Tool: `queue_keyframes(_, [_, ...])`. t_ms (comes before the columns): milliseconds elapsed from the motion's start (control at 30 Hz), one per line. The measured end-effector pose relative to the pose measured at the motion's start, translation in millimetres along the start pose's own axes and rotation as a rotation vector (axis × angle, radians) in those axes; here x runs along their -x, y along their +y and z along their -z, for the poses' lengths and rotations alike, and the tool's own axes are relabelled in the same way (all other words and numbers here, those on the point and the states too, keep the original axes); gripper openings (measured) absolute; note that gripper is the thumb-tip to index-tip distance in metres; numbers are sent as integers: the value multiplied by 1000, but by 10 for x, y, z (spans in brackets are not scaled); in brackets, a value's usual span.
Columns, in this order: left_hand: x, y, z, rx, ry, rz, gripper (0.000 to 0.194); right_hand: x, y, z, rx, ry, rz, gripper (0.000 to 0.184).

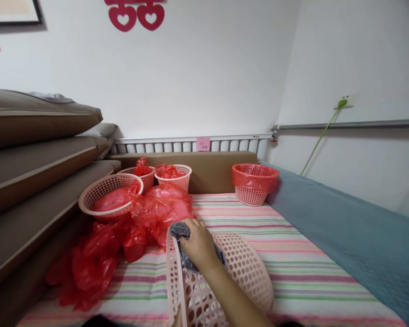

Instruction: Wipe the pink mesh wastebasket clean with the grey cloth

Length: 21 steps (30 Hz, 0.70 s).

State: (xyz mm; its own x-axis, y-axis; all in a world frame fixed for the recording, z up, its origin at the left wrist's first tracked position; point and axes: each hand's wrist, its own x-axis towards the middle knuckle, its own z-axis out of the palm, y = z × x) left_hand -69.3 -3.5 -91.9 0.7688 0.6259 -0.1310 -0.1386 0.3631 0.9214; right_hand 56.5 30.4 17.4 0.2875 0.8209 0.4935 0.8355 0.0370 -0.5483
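A pink plastic basket (pixel 245 259) with round holes lies tipped on its side in front of me, its rim toward the left. My right hand (pixel 199 245) is closed around a dark grey cloth (pixel 180 230) and presses it over the upper part of that rim. Some of the cloth hangs down inside the basket wall. Only a sliver of my left hand (pixel 177 319) shows at the bottom edge, against the lower rim; its fingers are hidden. Crumpled red plastic bags (pixel 160 206) lie just left of the basket.
Striped sheet (pixel 225 213) lies underneath. Pink baskets with red bags stand at the left (pixel 111 179), at the back (pixel 177 170) and at the back right (pixel 254 181). Stacked cushions (pixel 37 159) line the left side. A blue-grey padded edge (pixel 327 222) runs along the right.
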Motion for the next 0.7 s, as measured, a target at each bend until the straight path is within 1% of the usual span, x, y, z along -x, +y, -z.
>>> queue_keyframes(67, [-23,35,-46,9,-7,-8,108,8,11,23,-33,16,7,33])
queue_keyframes(100, [-12,76,-77,7,-6,-37,108,11,14,46,-51,18,12,32])
queue_keyframes(133, [8,133,-110,8,-10,-74,104,15,14,76,-71,16,18,32])
queue_keyframes(200, [46,276,-174,19,-35,-162,89,39,3,153,-109,20,29,33])
queue_keyframes(267, [48,420,-222,29,-43,-225,81,112,-21,245,-132,29,41,36])
queue_keyframes(367, [-13,532,-223,20,30,-299,78,336,-51,368,-134,30,64,46])
queue_keyframes(433, [-57,493,-161,-16,50,-355,71,519,-47,406,-123,44,55,50])
queue_keyframes(500, [-74,371,-59,-67,13,-398,67,671,-24,403,-114,52,35,52])
queue_keyframes(567, [-51,216,48,-135,-39,-418,70,756,-2,372,-106,44,23,53])
queue_keyframes(633, [18,94,115,-201,-31,-379,72,763,2,338,-95,43,20,53])
queue_keyframes(700, [128,49,113,-252,29,-306,65,703,-16,313,-89,51,27,52])
